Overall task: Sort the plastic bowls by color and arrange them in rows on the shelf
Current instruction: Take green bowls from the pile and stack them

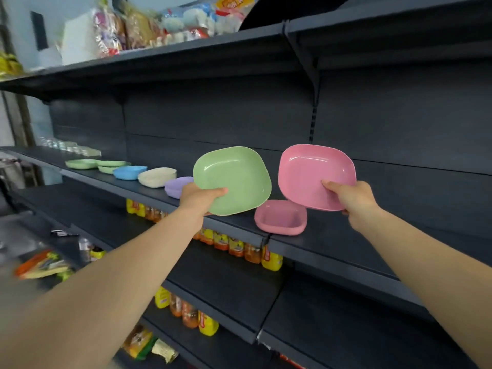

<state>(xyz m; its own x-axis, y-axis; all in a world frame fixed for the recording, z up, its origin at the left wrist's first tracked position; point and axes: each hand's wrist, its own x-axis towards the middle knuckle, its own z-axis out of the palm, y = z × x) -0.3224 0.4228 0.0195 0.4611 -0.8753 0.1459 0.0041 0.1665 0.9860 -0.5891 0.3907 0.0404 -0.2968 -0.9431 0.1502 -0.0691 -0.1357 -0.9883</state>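
Observation:
My left hand [200, 196] grips a green bowl [234, 177] by its lower left rim, tilted up toward me above the shelf [346, 243]. My right hand [351, 199] grips a pink bowl [312, 171] by its lower right rim, also tilted up. Below the two, a second pink bowl [281, 217] sits upright on the shelf near its front edge. Along the shelf to the left lie a purple bowl [176, 186], a cream bowl [157, 177], a blue bowl [129, 172] and green bowls [95, 164].
Bottles of yellow and orange liquid [239, 249] stand on the lower shelves. Packaged goods [149, 25] fill the top shelf. Clear containers [64, 146] sit at the far left of the bowl shelf. The shelf to the right of the pink bowl is bare.

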